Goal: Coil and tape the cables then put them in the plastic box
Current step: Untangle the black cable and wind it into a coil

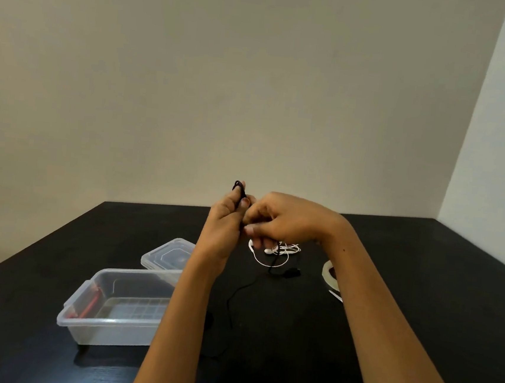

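**A:** Which step is judged to be in hand?

**B:** Coiling. The black cable (237, 185) is looped round the raised fingers of the left grip (227, 219), which is closed on it. The right grip (285, 219) is curled just beside it and appears to pinch the same cable. The slack hangs down to the desk (419, 300) and trails toward the near edge.

**A:** What is called for next?

**B:** More turns are probably needed, until the slack is lifted off the desk. Then one grip would have to be freed for the tape roll (328, 274), which is half hidden behind the right forearm. The coil could spring loose at that point. The white earphones (282, 251) lie tangled under the hands, not yet coiled.

**A:** And the box?

**B:** The plastic box (114, 332) is set open at the left, with its lid (166, 252) behind it. Something reddish (89, 305) is seen inside — what it is cannot be told.

**A:** The surroundings?

**B:** A matt black desk is pushed into a corner of plain pale walls (257, 68).
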